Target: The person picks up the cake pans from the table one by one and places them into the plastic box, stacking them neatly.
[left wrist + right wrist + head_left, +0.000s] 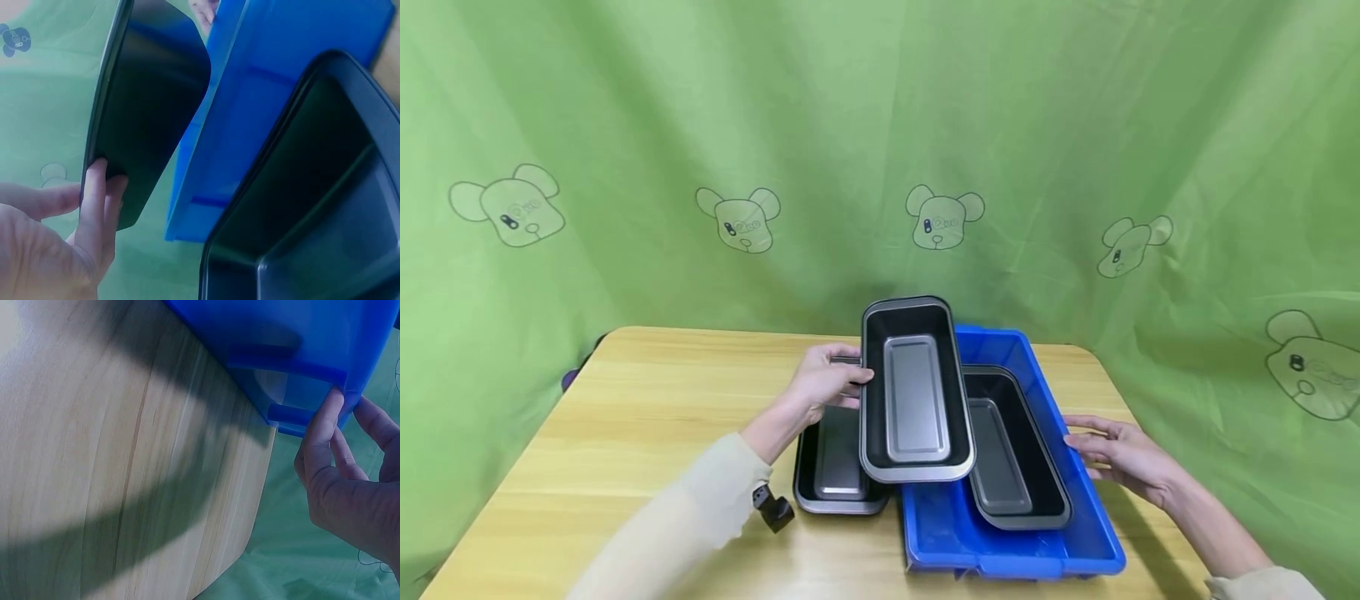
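Note:
My left hand (820, 382) pinches the left rim of a dark loaf pan (917, 404), thumb on the inside and fingers behind. In the head view this pan is tilted up and overlaps the left side of a blue plastic bin (1015, 565). A second loaf pan (1000, 454) lies inside the bin toward its right. Left of the bin is another loaf pan (838, 467), partly hidden behind the held one. My right hand (1123, 457) holds the bin's right rim between thumb and fingers, beside the handle opening in the right wrist view.
The wooden table (685, 400) has rounded far corners and carries the bin and pans. A green curtain (842, 108) printed with bear heads hangs behind it and along the sides. A small dark device (773, 508) shows at the left sleeve.

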Tool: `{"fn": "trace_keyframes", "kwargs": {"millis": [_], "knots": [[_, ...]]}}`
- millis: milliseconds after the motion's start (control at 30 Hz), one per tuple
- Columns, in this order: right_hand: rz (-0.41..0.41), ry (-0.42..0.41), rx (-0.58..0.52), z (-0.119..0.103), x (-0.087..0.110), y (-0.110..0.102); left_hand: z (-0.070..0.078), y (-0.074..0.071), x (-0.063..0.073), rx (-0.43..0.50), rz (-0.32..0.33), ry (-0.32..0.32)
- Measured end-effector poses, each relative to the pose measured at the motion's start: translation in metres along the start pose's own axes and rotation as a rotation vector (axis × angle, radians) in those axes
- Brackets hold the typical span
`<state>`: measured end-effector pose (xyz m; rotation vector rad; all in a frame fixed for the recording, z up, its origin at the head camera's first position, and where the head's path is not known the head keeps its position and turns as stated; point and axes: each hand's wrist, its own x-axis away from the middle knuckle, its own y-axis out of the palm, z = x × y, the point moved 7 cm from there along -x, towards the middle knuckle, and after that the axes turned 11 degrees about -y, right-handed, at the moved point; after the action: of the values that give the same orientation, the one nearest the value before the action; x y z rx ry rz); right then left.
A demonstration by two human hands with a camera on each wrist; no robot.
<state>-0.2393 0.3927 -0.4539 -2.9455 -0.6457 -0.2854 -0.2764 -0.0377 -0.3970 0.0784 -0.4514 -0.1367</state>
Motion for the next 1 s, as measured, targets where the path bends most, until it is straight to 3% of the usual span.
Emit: {"fn": "trace_keyframes", "kwargs": {"millis": [533,1000], "knots": [[0.013,0.017,0.017,0.002,0.0,-0.003,-0.013,0.053,-0.014,-0.013,-0.016,-0.022],[0.002,0.021,0.025,0.002,-0.001,-0.002,-0.024,0.089,-0.026,-0.02,-0.004,-0.032]]}}
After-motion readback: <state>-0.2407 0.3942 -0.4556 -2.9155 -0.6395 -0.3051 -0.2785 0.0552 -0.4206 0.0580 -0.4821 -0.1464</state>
